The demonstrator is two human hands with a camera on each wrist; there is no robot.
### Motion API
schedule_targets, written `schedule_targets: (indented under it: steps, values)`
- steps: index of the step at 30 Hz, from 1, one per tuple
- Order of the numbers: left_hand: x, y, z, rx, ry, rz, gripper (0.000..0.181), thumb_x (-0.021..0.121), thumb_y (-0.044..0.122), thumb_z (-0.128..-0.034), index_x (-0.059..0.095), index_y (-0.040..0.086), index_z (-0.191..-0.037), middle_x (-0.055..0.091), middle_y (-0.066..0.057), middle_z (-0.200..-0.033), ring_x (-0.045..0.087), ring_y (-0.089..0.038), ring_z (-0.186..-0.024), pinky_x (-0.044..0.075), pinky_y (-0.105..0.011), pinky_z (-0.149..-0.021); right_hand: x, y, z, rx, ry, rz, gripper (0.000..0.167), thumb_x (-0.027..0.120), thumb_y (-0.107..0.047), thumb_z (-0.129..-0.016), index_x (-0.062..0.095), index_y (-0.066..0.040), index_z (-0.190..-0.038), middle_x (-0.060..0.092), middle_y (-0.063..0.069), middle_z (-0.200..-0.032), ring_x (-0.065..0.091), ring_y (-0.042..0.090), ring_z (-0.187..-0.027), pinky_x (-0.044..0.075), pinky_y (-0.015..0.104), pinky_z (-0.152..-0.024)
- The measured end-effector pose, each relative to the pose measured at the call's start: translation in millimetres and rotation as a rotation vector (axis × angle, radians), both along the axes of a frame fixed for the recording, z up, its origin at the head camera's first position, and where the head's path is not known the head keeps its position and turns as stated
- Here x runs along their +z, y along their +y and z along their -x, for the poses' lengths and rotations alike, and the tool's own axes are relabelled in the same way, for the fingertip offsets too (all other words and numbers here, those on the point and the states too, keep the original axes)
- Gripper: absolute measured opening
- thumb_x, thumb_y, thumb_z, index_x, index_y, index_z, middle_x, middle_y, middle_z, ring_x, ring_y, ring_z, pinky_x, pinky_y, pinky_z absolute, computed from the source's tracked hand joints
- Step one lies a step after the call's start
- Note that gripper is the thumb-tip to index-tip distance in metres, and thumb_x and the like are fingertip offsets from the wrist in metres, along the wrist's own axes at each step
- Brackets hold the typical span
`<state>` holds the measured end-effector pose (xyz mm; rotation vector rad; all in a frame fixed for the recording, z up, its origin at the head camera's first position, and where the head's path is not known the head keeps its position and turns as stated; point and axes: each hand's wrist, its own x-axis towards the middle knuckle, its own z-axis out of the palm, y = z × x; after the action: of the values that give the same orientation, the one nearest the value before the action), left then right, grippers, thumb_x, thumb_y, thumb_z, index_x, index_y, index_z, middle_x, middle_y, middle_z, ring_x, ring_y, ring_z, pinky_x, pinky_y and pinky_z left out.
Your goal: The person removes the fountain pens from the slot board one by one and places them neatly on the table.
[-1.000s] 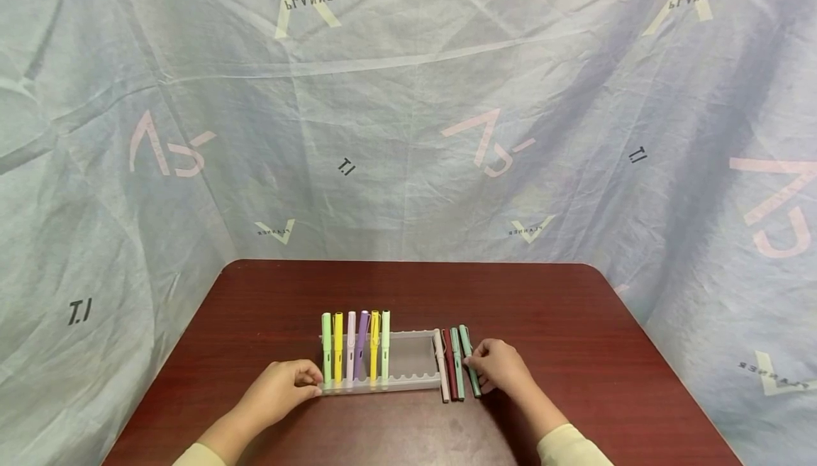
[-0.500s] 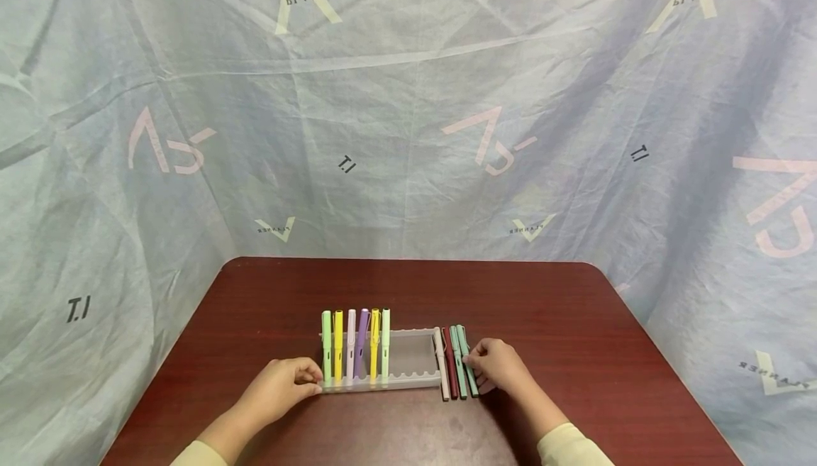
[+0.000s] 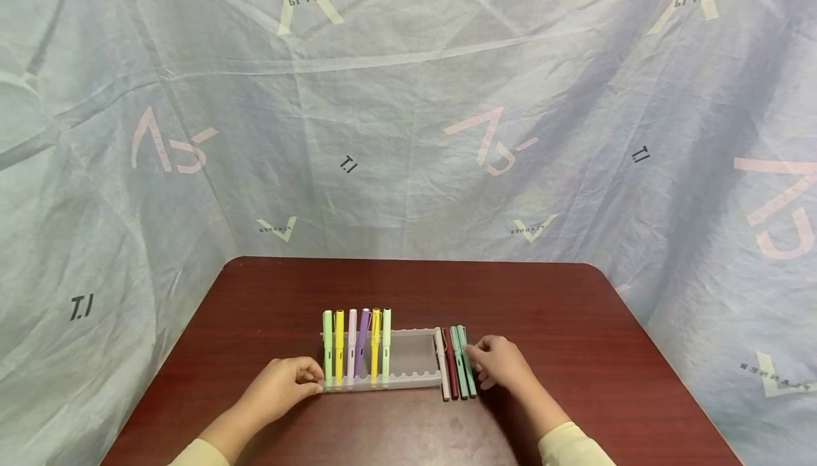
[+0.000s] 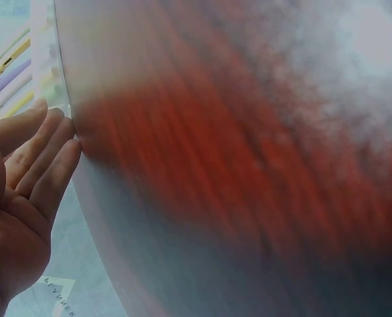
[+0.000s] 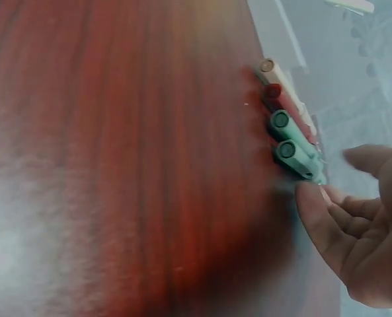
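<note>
In the head view, a clear notched pen rack [image 3: 415, 381] lies on the table with several pens across its left half: light green, yellow, pale pink and purple [image 3: 362, 335]. My left hand [image 3: 281, 386] touches the rack's left front corner with its fingertips; in the left wrist view its fingers look fairly straight. Right of the rack lie a beige pen [image 3: 442, 367], a dark red pen [image 3: 452, 367] and two green pens [image 3: 459, 363] side by side. My right hand [image 3: 501, 363] is beside the outer green pen, thumb and fingers apart, gripping nothing; whether it touches that pen is unclear.
The dark red wooden table [image 3: 408, 289] has rounded far corners. A printed grey cloth [image 3: 408, 203] hangs around its back and sides. The rack's right half shows bare notches.
The outermost green pen has slid left against the other green pen and lies in line with the row. My right hand's fingers have loosened from it. The left hand stays at the rack.
</note>
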<state>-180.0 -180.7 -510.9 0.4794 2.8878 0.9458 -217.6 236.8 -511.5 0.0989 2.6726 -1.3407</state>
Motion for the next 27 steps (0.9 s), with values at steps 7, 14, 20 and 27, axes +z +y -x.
schedule_targets:
  steps: [7,14,20,27]
  values:
    - [0.2,0.0,-0.8,0.0,-0.001,0.003,0.011,0.077,0.027,-0.0841,0.067,0.028,-0.089,0.068,0.022,-0.082,0.064,0.002,-0.08,0.051,-0.027,-0.072,11.1,-11.4,2.9,0.029,0.127,0.1,0.032,0.062,-0.033,-0.097,0.063,-0.001,-0.095,0.063,0.014,-0.075,0.062,0.02,-0.062,0.056,0.034,-0.057]
    - [0.6,0.6,-0.1,-0.003,-0.001,-0.002,0.011,0.076,0.027,-0.0846,0.067,0.029,-0.089,0.068,0.023,-0.082,0.063,0.004,-0.08,0.051,-0.027,-0.073,17.7,-37.3,-0.9,0.31,0.155,0.23,0.034,0.063,-0.026,-0.097,0.064,0.004,-0.113,0.07,0.02,-0.096,0.069,0.032,-0.087,0.057,0.042,-0.076]
    - [2.0,0.6,-0.3,-0.003,-0.012,-0.004,0.011,0.076,0.027,-0.0846,0.067,0.028,-0.09,0.069,0.022,-0.083,0.064,0.002,-0.08,0.051,-0.027,-0.072,16.6,-65.2,-0.6,0.409,0.098,0.254,0.042,0.063,-0.031,-0.097,0.063,0.002,-0.123,0.07,0.014,-0.11,0.069,0.031,-0.099,0.057,0.038,-0.082]
    - [1.6,0.3,0.1,-0.001,-0.019,-0.001,0.011,0.076,0.028,-0.0845,0.066,0.029,-0.089,0.068,0.022,-0.082,0.064,0.002,-0.08,0.05,-0.027,-0.071,12.7,-99.2,0.9,0.394,0.093,0.311,0.038,0.066,-0.027,-0.095,0.065,0.001,-0.12,0.07,0.015,-0.109,0.071,0.032,-0.094,0.058,0.04,-0.079]
